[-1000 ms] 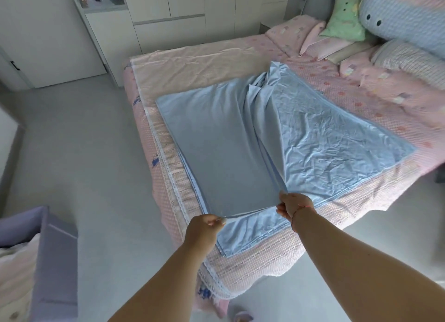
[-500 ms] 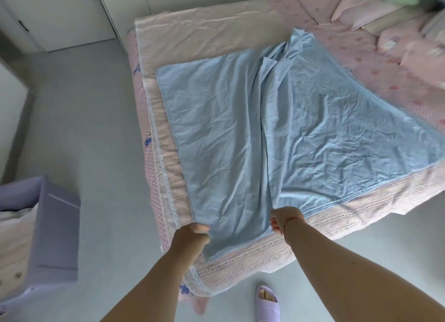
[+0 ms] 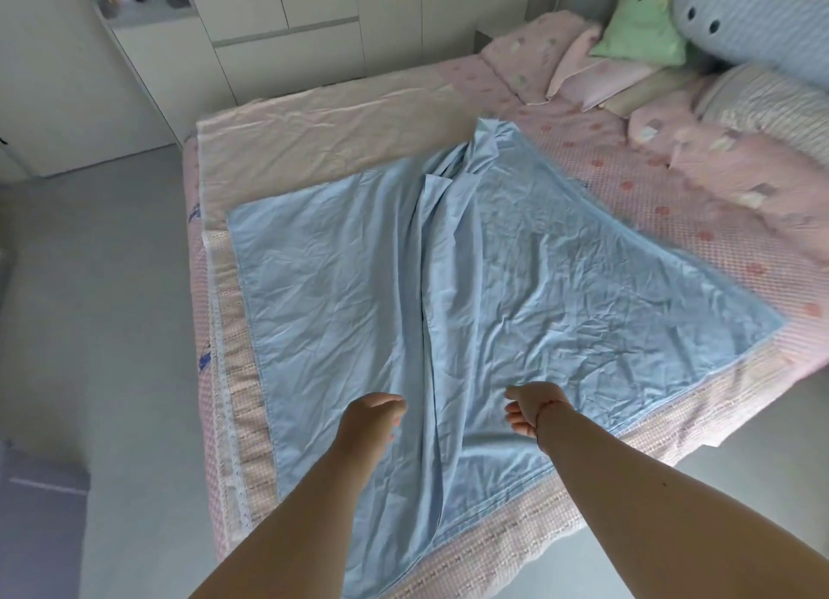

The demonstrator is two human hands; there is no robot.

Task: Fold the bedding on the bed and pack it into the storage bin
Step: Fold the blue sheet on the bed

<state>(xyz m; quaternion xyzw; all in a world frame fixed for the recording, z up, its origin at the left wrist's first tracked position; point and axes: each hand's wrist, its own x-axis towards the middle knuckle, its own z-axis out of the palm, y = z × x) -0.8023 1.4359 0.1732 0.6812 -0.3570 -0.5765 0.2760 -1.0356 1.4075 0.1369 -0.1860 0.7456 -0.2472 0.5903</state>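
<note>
A light blue sheet (image 3: 516, 284) lies spread and wrinkled on the bed (image 3: 673, 195), with a lengthwise fold ridge down its middle. Its near edge hangs toward the bed's front edge. My left hand (image 3: 374, 412) hovers over the sheet just left of the ridge, and my right hand (image 3: 534, 408) sits just right of it. Both have loosely curled fingers and I see no cloth in either. A corner of the purple storage bin (image 3: 40, 509) shows on the floor at the lower left.
A pale pink sheet (image 3: 336, 127) lies flat across the bed's far left. Pillows and a green cushion (image 3: 641, 38) pile up at the head, upper right. White cabinets (image 3: 291, 24) stand behind the bed. Grey floor (image 3: 103, 307) runs along the left.
Both hands have let go of the blue sheet's near edge, which they pinched before. The sheet now lies flat, and the hands have moved forward over it.
</note>
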